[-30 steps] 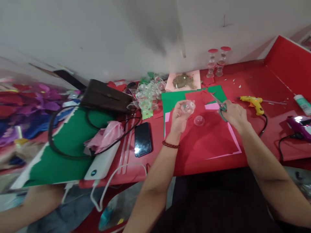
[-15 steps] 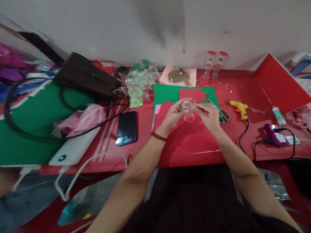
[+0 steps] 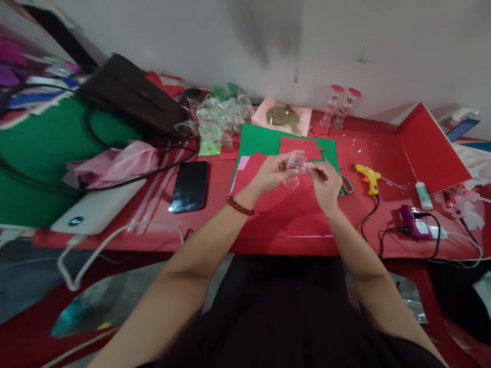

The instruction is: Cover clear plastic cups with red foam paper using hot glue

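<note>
A small clear plastic cup (image 3: 296,163) is held above red paper, with my left hand (image 3: 276,172) closed around its left side. My right hand (image 3: 325,183) is closed too, its thumb and fingertips pinched at the cup's right edge. Just below shows another clear round rim (image 3: 291,183); I cannot tell whether it is joined to the held cup. Sheets of red paper (image 3: 284,214) lie under both hands, over a green sheet (image 3: 251,138). Scissors with green handles (image 3: 347,186) lie beside my right hand, partly hidden by it.
Several clear cups (image 3: 220,120) are heaped at the back left, near a brown case (image 3: 132,97). A phone (image 3: 189,186) lies left. Rightward are a yellow glue gun (image 3: 368,178), a glue bottle (image 3: 424,196) and a purple power adapter (image 3: 415,223). Two cup stacks (image 3: 337,108) stand behind.
The camera view has shifted and tilted slightly, moving the whole scene in the picture. Both hands stay at the clear cup, and my right hand now covers more of the scissors.
</note>
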`<state>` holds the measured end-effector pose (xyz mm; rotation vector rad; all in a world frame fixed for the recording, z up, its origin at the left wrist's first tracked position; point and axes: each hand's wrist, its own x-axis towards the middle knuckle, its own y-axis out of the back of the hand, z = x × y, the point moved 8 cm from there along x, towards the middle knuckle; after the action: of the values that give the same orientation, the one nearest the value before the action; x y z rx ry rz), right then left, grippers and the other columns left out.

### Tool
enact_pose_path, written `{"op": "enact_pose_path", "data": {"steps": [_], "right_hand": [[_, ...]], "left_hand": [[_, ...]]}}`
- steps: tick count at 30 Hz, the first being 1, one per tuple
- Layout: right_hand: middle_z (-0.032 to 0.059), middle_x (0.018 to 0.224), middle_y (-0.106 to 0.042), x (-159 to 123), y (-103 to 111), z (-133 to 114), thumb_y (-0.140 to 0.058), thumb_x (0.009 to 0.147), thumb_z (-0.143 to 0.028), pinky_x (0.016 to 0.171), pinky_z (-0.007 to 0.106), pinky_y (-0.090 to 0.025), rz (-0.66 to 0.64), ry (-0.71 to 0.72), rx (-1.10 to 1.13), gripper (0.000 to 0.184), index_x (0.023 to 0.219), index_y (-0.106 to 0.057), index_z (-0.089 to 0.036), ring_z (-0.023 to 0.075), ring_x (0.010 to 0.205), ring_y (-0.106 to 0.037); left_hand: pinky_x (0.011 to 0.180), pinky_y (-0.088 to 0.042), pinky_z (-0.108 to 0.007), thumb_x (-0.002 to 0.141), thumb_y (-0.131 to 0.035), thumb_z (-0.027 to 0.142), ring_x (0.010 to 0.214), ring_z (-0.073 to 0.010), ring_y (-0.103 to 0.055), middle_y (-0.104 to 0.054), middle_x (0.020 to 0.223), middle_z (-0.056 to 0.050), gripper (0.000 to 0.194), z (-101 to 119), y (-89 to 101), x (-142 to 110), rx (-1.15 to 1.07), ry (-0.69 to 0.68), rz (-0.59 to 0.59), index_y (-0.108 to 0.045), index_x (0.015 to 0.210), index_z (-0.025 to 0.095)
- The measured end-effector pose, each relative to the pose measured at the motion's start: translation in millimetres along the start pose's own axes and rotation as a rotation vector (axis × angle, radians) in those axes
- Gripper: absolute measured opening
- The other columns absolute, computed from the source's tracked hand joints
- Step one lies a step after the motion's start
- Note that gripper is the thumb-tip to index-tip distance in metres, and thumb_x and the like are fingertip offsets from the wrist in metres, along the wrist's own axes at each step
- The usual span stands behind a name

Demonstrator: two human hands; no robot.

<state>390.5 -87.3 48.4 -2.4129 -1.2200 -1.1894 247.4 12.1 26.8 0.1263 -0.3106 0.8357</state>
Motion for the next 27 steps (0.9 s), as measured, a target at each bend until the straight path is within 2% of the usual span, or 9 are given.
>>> {"op": "enact_pose_path", "data": {"steps": [4, 10, 15, 21, 27], "right_hand": [[0.0024, 0.084, -0.076, 1, 1, -1, -0.069, 0.099, -0.028, 0.075, 0.036, -0.059, 0.000, 0.026, -0.023, 0.012, 0.087, -0.073, -0.027, 0.0207, 0.082, -0.072], [0.0028, 0.082, -0.071, 1, -13, 4, -0.062, 0.099, -0.025, 0.072, 0.035, -0.055, -0.143, 0.098, -0.105, 0.015, 0.084, -0.064, -0.026, 0.0202, 0.077, -0.066], [0.0034, 0.083, -0.071, -4, -20, 6, -0.055, 0.102, -0.024, 0.074, 0.035, -0.055, -0.179, 0.139, -0.164, 0.016, 0.086, -0.060, -0.026, 0.0204, 0.080, -0.067], [0.0042, 0.089, -0.078, -4, -9, 7, -0.065, 0.103, -0.035, 0.083, 0.039, -0.060, -0.109, 0.104, -0.132, 0.016, 0.092, -0.072, -0.027, 0.0223, 0.086, -0.074], [0.0047, 0.091, -0.079, -3, -6, 3, -0.064, 0.103, -0.034, 0.088, 0.044, -0.062, -0.097, 0.090, -0.186, 0.019, 0.090, -0.077, -0.029, 0.0245, 0.091, -0.075]], "left_hand": [[0.098, -0.060, -0.036, 0.078, -0.094, 0.043, 0.104, -0.0226, -0.077, -0.084, 0.116, -0.009, 0.051, -2, -1.7, 1, 0.010, -0.002, 0.021, -0.083, 0.122, 0.020], [0.094, -0.061, -0.037, 0.074, -0.096, 0.045, 0.103, -0.0254, -0.078, -0.084, 0.114, -0.012, 0.062, -27, 2.6, 1, -0.089, 0.003, 0.009, -0.080, 0.127, 0.017], [0.097, -0.062, -0.036, 0.072, -0.099, 0.044, 0.107, -0.0250, -0.078, -0.083, 0.119, -0.012, 0.058, -32, 5.9, -2, -0.157, -0.014, 0.032, -0.079, 0.121, 0.020], [0.097, -0.061, -0.035, 0.073, -0.099, 0.046, 0.108, -0.0245, -0.079, -0.084, 0.118, -0.011, 0.055, -29, 0.7, -1, -0.249, -0.048, 0.025, -0.081, 0.119, 0.022], [0.097, -0.060, -0.035, 0.074, -0.099, 0.046, 0.107, -0.0234, -0.079, -0.085, 0.114, -0.010, 0.056, -24, -0.2, -3, -0.285, -0.047, 0.022, -0.081, 0.121, 0.023]]}}
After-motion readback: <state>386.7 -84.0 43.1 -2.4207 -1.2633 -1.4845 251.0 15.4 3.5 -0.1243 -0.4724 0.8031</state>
